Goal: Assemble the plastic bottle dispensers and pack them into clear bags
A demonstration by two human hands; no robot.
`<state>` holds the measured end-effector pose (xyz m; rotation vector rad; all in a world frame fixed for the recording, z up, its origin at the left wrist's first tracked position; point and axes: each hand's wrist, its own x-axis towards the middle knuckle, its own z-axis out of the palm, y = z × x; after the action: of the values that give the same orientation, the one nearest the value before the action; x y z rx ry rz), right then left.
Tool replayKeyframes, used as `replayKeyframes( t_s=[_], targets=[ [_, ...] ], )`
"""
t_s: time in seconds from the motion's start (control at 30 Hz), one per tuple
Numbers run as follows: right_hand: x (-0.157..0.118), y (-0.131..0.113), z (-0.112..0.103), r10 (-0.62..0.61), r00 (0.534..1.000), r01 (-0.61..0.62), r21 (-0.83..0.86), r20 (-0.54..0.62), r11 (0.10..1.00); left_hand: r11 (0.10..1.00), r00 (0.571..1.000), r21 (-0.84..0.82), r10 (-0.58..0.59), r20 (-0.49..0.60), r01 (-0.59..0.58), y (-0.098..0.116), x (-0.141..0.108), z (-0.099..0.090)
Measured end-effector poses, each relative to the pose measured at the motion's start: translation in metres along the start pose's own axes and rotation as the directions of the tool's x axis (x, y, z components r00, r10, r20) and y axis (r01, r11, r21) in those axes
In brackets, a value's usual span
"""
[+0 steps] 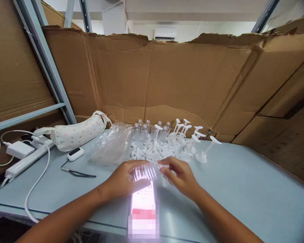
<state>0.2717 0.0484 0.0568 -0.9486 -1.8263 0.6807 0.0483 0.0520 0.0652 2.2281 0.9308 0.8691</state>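
Observation:
A clear ribbed plastic bottle (143, 172) lies sideways in my left hand (124, 180), which is wrapped around its body. At the bottle's neck, the fingers of my right hand (179, 175) are pinched together; a whitish bit shows there, too small to make out. Below the bottle, a phone (143, 199) with a lit screen is partly covered by my left thumb. Just beyond my hands is a heap of small white plastic parts (152, 151). Behind it stand several clear bottles (144, 131). White pump-like pieces with long stems (201, 157) stand to the right.
A crumpled clear plastic bag (112, 145) lies left of the heap. Farther left are a patterned white pouch (78, 133), a small white device (76, 154) with a dark strap, and a power strip (29, 158) with cables. Cardboard walls (152, 74) enclose the grey table (243, 192).

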Motion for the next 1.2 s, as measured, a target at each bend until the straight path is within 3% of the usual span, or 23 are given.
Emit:
replayKeyframes(
  t_s=[0.07,0.13,0.23,0.3,0.37,0.43,0.47,0.5,0.53,0.57,0.6,0.63,0.7,0.77,0.83,1.0,1.1,1.2],
  targets=[
    [0.001,0.000,0.004,0.165,0.985,-0.170,0.147,0.046,0.974,0.944,0.981,0.304,0.164,-0.103,-0.126,-0.005,-0.002,0.002],
    [0.004,-0.002,0.007,0.299,0.948,-0.319,0.268,0.112,0.909,0.792,0.919,0.561,0.372,-0.132,-0.240,-0.012,-0.004,0.004],
    [0.008,-0.007,0.008,0.408,0.896,-0.444,0.341,0.177,0.829,0.610,0.834,0.726,0.544,-0.093,-0.317,-0.019,-0.006,0.006],
    [0.008,-0.008,0.008,0.450,0.868,-0.496,0.344,0.209,0.798,0.604,0.838,0.726,0.542,-0.072,-0.328,-0.019,-0.006,0.006],
    [0.006,-0.008,0.009,0.448,0.875,-0.483,0.297,0.182,0.823,0.729,0.894,0.625,0.434,-0.107,-0.279,-0.015,-0.005,0.006],
    [0.002,-0.007,0.010,0.282,0.957,-0.289,0.132,0.066,0.948,0.932,0.974,0.335,0.191,-0.121,-0.141,-0.009,-0.004,0.005],
    [0.000,-0.007,0.011,0.102,0.995,-0.102,-0.003,0.000,0.995,0.992,0.997,0.119,0.041,-0.066,-0.033,-0.005,-0.004,0.005],
    [-0.002,-0.007,0.012,-0.118,0.992,0.111,-0.154,-0.039,0.982,0.990,0.996,-0.111,-0.087,0.037,0.090,-0.002,-0.003,0.005],
    [-0.004,-0.008,0.012,-0.334,0.942,0.307,-0.297,-0.042,0.904,0.926,0.970,-0.311,-0.167,0.177,0.216,0.001,-0.003,0.005],
    [-0.006,-0.009,0.012,-0.507,0.862,0.454,-0.413,-0.023,0.790,0.828,0.931,-0.457,-0.196,0.309,0.326,0.003,-0.003,0.005],
    [-0.007,-0.010,0.011,-0.626,0.780,0.542,-0.498,-0.002,0.677,0.727,0.890,-0.550,-0.190,0.416,0.412,0.005,-0.003,0.005],
    [-0.008,-0.012,0.011,-0.694,0.720,0.582,-0.558,0.015,0.591,0.644,0.854,-0.601,-0.169,0.492,0.473,0.006,-0.003,0.005],
    [-0.008,-0.015,0.009,-0.734,0.678,0.588,-0.631,0.043,0.506,0.571,0.822,-0.635,-0.134,0.554,0.521,0.009,-0.003,0.005],
    [-0.007,-0.015,0.009,-0.707,0.706,0.549,-0.664,0.043,0.508,0.604,0.832,-0.620,-0.137,0.538,0.500,0.011,-0.003,0.005],
    [-0.007,-0.010,0.010,-0.658,0.752,0.501,-0.673,0.028,0.544,0.706,0.872,-0.564,-0.159,0.463,0.428,0.013,-0.002,0.005],
    [-0.006,0.010,0.020,-0.542,0.840,0.402,-0.677,0.006,0.616,0.946,0.960,-0.246,-0.152,0.235,0.210,0.011,-0.003,0.006],
    [0.002,0.001,0.017,-0.489,0.872,0.356,-0.674,-0.009,0.647,0.977,0.980,-0.134,-0.149,0.132,0.167,0.008,-0.003,0.007],
    [0.004,-0.026,0.002,-0.416,0.905,0.300,-0.570,-0.082,0.765,0.966,0.980,-0.167,-0.188,0.072,0.198,0.009,-0.003,0.007]
  ],
)
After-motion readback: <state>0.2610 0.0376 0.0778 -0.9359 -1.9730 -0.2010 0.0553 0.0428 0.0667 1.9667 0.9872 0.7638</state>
